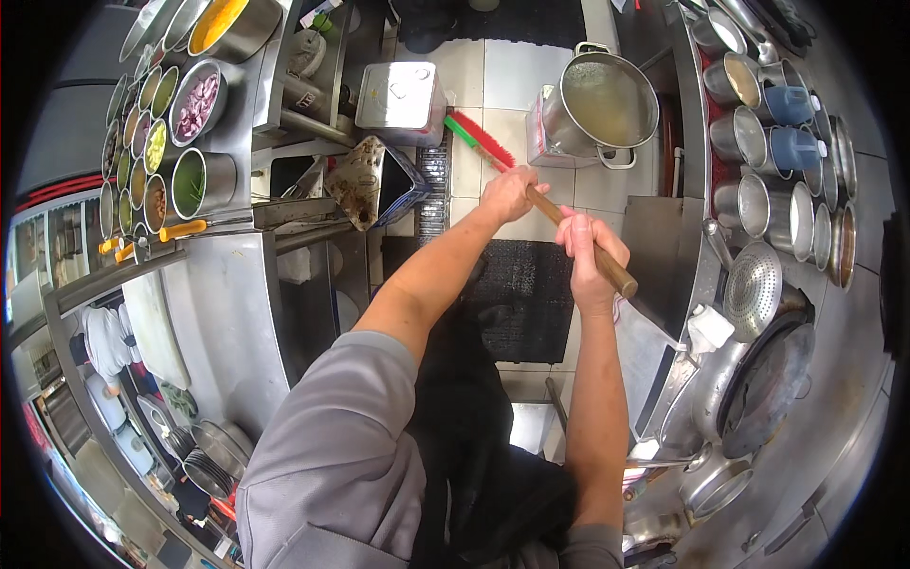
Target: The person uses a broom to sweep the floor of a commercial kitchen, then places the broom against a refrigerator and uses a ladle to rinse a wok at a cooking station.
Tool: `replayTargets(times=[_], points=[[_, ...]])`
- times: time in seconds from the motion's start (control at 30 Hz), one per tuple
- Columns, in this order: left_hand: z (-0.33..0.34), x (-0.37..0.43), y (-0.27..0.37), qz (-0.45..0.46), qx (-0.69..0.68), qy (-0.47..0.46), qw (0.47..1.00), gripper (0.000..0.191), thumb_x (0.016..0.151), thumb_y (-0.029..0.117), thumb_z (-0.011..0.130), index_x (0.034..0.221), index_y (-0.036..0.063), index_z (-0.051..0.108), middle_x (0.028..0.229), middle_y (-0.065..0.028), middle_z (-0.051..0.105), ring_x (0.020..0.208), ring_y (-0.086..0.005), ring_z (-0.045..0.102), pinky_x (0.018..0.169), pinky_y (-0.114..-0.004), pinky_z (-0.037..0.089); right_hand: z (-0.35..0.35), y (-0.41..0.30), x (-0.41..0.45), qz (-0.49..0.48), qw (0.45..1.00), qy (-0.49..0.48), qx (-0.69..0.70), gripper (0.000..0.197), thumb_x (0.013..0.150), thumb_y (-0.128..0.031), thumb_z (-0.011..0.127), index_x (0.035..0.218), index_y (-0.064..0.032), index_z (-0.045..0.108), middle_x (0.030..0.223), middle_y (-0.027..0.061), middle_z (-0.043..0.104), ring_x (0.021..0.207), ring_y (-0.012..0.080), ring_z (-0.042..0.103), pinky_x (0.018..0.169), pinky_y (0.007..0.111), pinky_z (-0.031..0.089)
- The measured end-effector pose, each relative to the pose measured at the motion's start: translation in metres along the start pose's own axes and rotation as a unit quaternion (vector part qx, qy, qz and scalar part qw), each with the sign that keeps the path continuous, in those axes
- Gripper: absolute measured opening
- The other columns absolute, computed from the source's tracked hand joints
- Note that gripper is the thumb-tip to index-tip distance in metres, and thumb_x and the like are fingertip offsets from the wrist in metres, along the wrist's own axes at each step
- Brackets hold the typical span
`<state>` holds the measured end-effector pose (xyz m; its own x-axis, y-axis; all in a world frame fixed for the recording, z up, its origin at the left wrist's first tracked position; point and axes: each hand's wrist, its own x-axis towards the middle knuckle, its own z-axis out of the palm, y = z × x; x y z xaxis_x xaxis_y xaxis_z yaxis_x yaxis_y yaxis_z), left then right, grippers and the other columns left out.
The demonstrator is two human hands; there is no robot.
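Both hands grip one long wooden handle that ends in a brush head (481,140) with red bristles and a green edge. My left hand (510,193) holds the handle (546,206) nearer the head, while my right hand (592,254) is closed around it close to its blunt end. The brush head lies over the pale floor tiles (466,171), beside a metal floor drain grate (434,188). To its left stands a square metal tin (398,96); to its right, a big steel stockpot (609,103) of cloudy liquid rests on another tin (538,135).
Black rubber mats (522,299) lie on the floor. An open-topped, stained square tin (366,181) leans by the left shelves. The left counter bears steel containers of chopped red onion (195,105) and other food. Along the right counter are steel pots, blue jugs (789,104) and a perforated ladle (753,291).
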<state>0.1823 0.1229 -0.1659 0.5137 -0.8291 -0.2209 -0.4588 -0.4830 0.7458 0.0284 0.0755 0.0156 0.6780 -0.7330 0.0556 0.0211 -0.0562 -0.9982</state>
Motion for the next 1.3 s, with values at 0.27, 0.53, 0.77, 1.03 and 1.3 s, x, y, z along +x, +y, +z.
replayTargets(times=[0.27,0.53,0.77,1.03,1.3], points=[[0.023,-0.083,0.025,-0.047,-0.020,0.010,0.999,0.040,0.099,0.046,0.068,0.090,0.0072,0.067,0.099,-0.0161,0.068,0.096,-0.0414,0.069,0.081,-0.053,0.054,-0.017,-0.029,-0.058,-0.005,0.999,-0.035,0.007,0.035,0.105,-0.011,0.055,0.073,0.0011,0.057,0.067,0.0030,0.057,0.063,0.0108,0.052,0.095,0.040,0.056],[0.014,-0.144,0.079,-0.011,-0.012,0.028,0.999,0.038,0.098,0.045,0.069,0.092,0.0076,0.063,0.097,-0.0127,0.066,0.093,-0.0378,0.069,0.078,-0.050,0.055,-0.030,-0.085,-0.109,-0.067,0.997,0.031,0.029,0.034,0.105,-0.011,0.053,0.073,-0.0003,0.054,0.068,0.0081,0.058,0.063,0.0189,0.055,0.090,0.050,0.057],[0.040,-0.138,0.146,0.147,-0.110,-0.043,0.982,0.036,0.095,0.038,0.074,0.084,0.0079,0.058,0.084,-0.0119,0.065,0.084,-0.0387,0.066,0.092,-0.051,0.052,-0.070,-0.142,-0.136,-0.119,0.984,0.134,0.020,0.038,0.108,-0.018,0.049,0.073,-0.0045,0.048,0.065,0.0100,0.052,0.061,0.0233,0.054,0.080,0.053,0.055],[0.107,-0.083,0.112,0.193,-0.106,-0.199,0.955,0.044,0.096,0.046,0.069,0.081,0.0057,0.060,0.083,-0.0156,0.068,0.091,-0.0417,0.068,0.076,-0.055,0.053,-0.044,-0.062,-0.134,-0.062,0.960,0.230,-0.146,0.038,0.111,-0.021,0.049,0.077,-0.0040,0.050,0.068,0.0063,0.051,0.069,0.0204,0.055,0.094,0.049,0.052],[0.084,-0.102,0.059,0.179,0.012,-0.231,0.956,0.041,0.100,0.046,0.063,0.087,0.0076,0.064,0.092,-0.0167,0.070,0.099,-0.0419,0.069,0.082,-0.056,0.055,-0.035,-0.032,-0.151,-0.012,0.968,0.247,0.036,0.039,0.113,-0.019,0.048,0.076,-0.0060,0.048,0.066,0.0025,0.044,0.068,0.0161,0.053,0.096,0.047,0.052]])
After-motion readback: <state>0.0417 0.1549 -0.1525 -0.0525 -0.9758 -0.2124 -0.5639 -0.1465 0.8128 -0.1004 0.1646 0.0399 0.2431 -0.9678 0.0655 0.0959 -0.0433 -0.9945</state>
